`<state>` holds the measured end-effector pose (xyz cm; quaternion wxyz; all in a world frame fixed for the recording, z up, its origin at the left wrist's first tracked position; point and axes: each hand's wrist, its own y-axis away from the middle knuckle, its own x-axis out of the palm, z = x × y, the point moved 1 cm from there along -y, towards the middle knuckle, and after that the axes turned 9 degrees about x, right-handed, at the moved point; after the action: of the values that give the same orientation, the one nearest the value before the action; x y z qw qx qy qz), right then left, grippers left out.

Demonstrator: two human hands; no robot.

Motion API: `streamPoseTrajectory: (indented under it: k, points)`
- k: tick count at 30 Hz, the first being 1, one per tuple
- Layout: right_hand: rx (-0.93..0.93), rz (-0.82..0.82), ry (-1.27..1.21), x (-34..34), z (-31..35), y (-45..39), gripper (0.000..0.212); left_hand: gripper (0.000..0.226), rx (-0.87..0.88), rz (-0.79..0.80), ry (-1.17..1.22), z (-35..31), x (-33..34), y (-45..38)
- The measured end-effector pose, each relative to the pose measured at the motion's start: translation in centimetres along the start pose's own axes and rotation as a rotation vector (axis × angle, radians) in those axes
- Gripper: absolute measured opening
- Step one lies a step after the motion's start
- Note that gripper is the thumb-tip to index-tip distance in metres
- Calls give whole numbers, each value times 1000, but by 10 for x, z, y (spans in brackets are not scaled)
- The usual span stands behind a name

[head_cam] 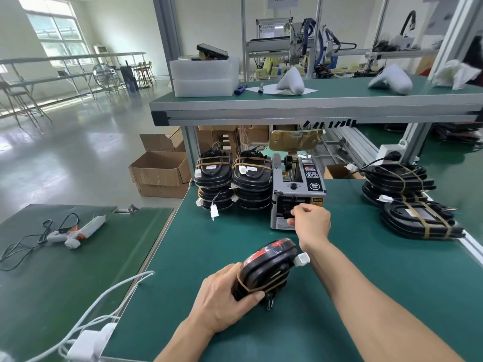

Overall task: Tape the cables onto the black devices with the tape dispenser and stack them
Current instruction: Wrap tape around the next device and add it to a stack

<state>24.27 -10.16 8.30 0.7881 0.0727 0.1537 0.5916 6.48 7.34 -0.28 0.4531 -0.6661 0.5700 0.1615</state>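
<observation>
My left hand (224,296) grips a black device (266,270) tilted on edge above the green table (366,270). A tan tape strip crosses the device, and a white connector (302,259) sticks out at its right. My right hand (311,222) reaches to the front slot of the grey tape dispenser (295,194), fingers curled at the outlet; any tape piece in the pinch is too small to make out. Two stacks of taped black devices (232,178) stand left of the dispenser. More taped devices (413,202) are piled at the right.
A glue gun (75,231) with its cable lies on the dark mat to the left. A white adapter and cords (91,340) sit at the lower left. Cardboard boxes (159,171) stand on the floor. An upper shelf (313,105) overhangs the table's back.
</observation>
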Motion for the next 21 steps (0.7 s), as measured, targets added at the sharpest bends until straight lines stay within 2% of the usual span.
streamPoseTrajectory:
  k: [21]
  points:
    - [96,-132,-66,19,4,-11,11,47,2,-5,3,1,1,0]
